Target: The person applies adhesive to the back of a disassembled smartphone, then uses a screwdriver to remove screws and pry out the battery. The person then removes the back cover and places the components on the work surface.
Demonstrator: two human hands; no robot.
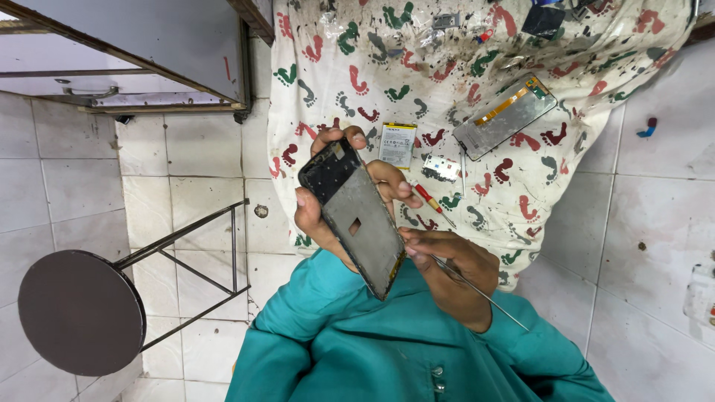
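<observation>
Phone frame [357,216], already stripped, was gripped by left hand [328,208]. Thin metal tool [477,290] was pinched in right hand [450,272]. Battery [397,145] and screen panel [505,117] lay removed beyond the fingers; reassembly remained.

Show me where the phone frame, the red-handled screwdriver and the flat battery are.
phone frame [360,216], head view, middle of its grey inner plate.
red-handled screwdriver [428,197], head view, on the red handle.
flat battery [397,144], head view, centre of its white face.

left hand [328,205] grips a phone frame [354,212]; right hand [454,272] holds tweezers [480,294] at its lower edge.
</observation>
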